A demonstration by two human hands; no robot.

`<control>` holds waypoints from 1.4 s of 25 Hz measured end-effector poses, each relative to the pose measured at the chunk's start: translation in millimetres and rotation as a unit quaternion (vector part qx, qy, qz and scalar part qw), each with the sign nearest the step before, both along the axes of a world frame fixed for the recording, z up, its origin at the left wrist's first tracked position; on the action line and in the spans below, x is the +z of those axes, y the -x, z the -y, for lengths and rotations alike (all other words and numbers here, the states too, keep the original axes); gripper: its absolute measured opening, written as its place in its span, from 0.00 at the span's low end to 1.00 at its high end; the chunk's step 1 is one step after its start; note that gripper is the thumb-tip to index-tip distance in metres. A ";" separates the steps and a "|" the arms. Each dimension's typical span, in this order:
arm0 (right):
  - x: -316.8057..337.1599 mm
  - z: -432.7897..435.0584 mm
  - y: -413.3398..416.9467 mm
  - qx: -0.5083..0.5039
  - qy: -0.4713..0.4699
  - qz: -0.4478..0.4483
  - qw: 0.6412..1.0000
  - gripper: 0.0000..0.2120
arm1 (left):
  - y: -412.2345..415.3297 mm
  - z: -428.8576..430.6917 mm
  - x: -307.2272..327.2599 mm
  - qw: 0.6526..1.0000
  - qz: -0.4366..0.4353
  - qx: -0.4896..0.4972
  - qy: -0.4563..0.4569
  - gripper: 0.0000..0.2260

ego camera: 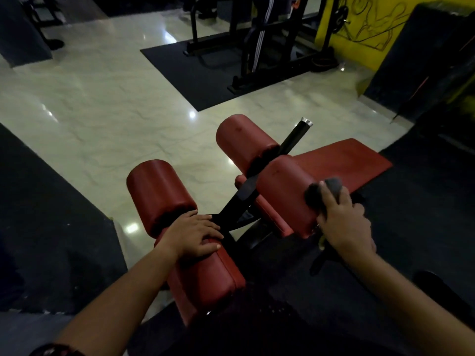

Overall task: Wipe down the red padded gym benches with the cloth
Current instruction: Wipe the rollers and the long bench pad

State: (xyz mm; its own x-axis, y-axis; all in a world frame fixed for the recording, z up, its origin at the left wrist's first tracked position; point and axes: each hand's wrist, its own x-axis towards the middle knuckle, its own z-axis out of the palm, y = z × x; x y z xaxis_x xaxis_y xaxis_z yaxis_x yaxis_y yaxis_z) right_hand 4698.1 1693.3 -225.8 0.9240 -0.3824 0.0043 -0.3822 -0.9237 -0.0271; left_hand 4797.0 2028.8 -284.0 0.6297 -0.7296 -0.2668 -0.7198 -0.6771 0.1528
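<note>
A red padded bench with several red roller pads on a black frame fills the middle of the view. My right hand grips a dark grey cloth against the right roller pad. My left hand lies flat with straight fingers on the near left roller pad, by the frame. Two more red rollers, one at the left and one at the back, stand untouched.
Glossy pale tiles stretch beyond the bench. A black rubber mat carries a black rack, and a person's striped trouser legs stand there. Dark mats lie left and right. A yellow wall is at the back right.
</note>
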 end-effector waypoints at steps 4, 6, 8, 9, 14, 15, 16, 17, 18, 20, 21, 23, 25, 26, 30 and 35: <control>-39.1 -44.5 27.2 0.143 0.181 -0.018 0.973 0.31 | 0.4 -1.1 -3.5 1.000 0.001 0.016 0.015 0.34; -58.3 -67.0 23.1 0.228 0.212 -0.088 0.946 0.26 | -0.5 -2.4 -3.9 0.999 0.005 0.016 0.028 0.33; -57.4 -84.3 7.8 0.247 0.221 -0.129 0.935 0.22 | -1.5 -2.6 -3.2 0.999 0.009 0.018 0.029 0.33; -50.8 -86.8 0.4 0.238 0.211 -0.118 0.941 0.21 | -1.8 -3.1 -2.7 0.999 0.009 0.021 0.033 0.34; 6.0 -50.7 -15.1 0.135 0.098 -0.020 0.986 0.27 | -1.4 -5.6 -6.3 0.998 0.010 0.024 0.061 0.32; 16.1 -40.9 -15.6 0.113 0.063 -0.013 0.992 0.29 | -1.3 -6.4 -7.3 0.997 0.012 0.025 0.067 0.32; 23.3 -29.8 -18.4 0.088 0.017 -0.007 0.996 0.30 | -1.4 -6.9 -8.2 0.997 0.013 0.027 0.072 0.31; 28.7 -18.5 -24.0 0.062 -0.033 0.001 0.998 0.31 | -1.6 -7.3 -9.0 0.997 0.014 0.027 0.075 0.31; 32.4 -5.9 -32.8 0.028 -0.087 0.001 0.996 0.32 | -1.8 -7.5 -10.3 0.997 0.014 0.027 0.077 0.31; 37.8 20.1 -56.2 -0.048 -0.190 -0.007 0.981 0.33 | -1.7 -8.5 -13.0 0.996 0.011 0.030 0.089 0.29; 37.9 30.7 -66.4 -0.082 -0.228 -0.014 0.970 0.33 | -1.5 -10.1 -14.2 0.995 0.007 0.033 0.099 0.29; 36.4 45.2 -84.9 -0.137 -0.257 -0.038 0.956 0.29 | -3.2 -12.2 -15.3 0.993 0.003 0.035 0.111 0.29; 38.5 49.7 -97.9 -0.176 -0.254 -0.057 0.950 0.24 | -4.2 -11.3 -15.1 0.993 0.003 0.030 0.115 0.29; 40.9 46.5 -102.9 -0.179 -0.237 -0.062 0.953 0.23 | -4.9 -11.0 -15.8 0.992 0.004 0.029 0.120 0.28; 32.0 -9.7 -102.3 -0.116 -0.032 -0.013 0.993 0.22 | -7.9 -14.2 -23.2 0.986 0.011 0.036 0.163 0.24; -30.9 -72.6 -63.5 0.082 0.272 -0.028 0.958 0.25 | -7.0 -14.4 -27.9 0.979 0.035 0.041 0.199 0.20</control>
